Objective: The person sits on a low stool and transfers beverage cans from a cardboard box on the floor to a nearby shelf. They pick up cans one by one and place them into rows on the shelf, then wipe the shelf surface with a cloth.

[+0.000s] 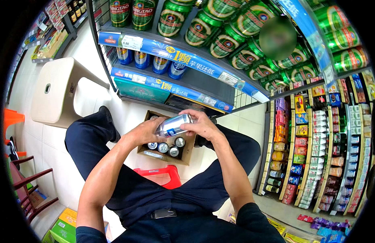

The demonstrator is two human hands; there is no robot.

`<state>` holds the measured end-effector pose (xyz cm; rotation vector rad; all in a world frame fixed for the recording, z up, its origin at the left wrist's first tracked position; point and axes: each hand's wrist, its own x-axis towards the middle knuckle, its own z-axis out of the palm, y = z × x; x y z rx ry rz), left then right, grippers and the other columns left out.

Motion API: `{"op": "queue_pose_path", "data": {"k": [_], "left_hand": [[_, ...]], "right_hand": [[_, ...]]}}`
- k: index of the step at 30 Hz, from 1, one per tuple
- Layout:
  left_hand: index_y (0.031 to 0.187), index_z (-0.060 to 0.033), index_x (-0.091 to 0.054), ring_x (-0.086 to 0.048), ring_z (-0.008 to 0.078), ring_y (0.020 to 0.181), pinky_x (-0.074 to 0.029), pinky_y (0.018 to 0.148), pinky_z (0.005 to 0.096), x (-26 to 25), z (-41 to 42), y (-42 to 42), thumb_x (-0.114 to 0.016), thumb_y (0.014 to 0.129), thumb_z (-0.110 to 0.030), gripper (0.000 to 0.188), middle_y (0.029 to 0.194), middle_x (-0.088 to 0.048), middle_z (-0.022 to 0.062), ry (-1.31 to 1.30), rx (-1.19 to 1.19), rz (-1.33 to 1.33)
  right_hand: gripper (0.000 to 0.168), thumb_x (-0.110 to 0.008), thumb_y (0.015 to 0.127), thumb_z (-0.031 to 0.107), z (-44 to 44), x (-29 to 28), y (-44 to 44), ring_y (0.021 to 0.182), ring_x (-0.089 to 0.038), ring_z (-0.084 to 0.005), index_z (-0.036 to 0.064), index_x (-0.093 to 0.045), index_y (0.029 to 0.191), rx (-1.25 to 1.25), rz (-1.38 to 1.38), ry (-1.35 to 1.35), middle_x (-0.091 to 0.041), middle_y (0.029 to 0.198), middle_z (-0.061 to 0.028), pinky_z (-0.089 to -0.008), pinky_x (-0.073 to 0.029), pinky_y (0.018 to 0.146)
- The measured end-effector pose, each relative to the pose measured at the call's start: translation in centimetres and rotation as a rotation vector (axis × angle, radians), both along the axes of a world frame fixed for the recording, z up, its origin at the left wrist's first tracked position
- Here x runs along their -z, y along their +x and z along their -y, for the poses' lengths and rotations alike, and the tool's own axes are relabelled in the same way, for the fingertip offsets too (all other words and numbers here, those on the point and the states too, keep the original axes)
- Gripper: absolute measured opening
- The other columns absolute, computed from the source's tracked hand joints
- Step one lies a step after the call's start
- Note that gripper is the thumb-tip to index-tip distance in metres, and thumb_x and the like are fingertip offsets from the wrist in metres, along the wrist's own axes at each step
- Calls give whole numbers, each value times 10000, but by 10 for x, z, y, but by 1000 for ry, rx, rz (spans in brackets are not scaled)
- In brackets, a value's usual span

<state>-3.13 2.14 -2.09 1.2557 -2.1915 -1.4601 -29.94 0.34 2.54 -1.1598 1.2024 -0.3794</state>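
A silver and blue drinks can lies tilted between both hands above an open cardboard box. My left hand holds its left end, and my right hand grips its right end with the fingers around it. Several upright cans stand in the cardboard box on the floor between the legs. Beyond the box, a lower shelf holds a row of blue and silver cans at its left part. Green beer cans fill the shelf above.
A red plastic stool shows between the thighs. At the left stands a beige plastic stool, with an orange plastic item near it. Snack and drink racks line the right side. Green cartons sit at the lower left.
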Motion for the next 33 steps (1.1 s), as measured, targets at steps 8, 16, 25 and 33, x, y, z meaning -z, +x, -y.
{"op": "queue_pose_path", "data": {"k": [8,16,25,33], "left_hand": [[1292,40,-548,-690,280,982,-547,885,387,-5,-9,-15,-883,783,-269,683,1099,-692,200,266,-259,-268],[1482,10,-474,-652,319,1167,-527,983,397,-12,-9,-23,-868,829,-303,824,1322,-638,214,29,-258,-336],[1525,-52,-479,-678,272,1034,-560,935,412,-16,5,-11,-795,905,-310,741,1241,-682,179,43,-255,-218],[1482,-22,-518,-701,287,951,-574,892,407,-15,5,-12,-777,907,-276,680,1197,-688,191,27,-172,-109]], "right_hand": [[542,-883,845,275,-40,32,34,929,-654,-123,24,-611,1242,466,199,-191,-691,1090,-57,-273,-527,723],[430,-851,866,265,-39,24,30,914,-677,-138,20,-673,1170,575,344,-190,-722,1079,-72,-301,-545,765],[318,-819,899,155,57,31,-64,792,-637,-103,59,-646,1147,985,299,-353,-703,1016,-20,-253,-515,593],[483,-865,855,112,110,55,-122,991,-652,-180,0,-619,1255,912,-8,-873,-685,1183,-99,-324,-525,884]]}}
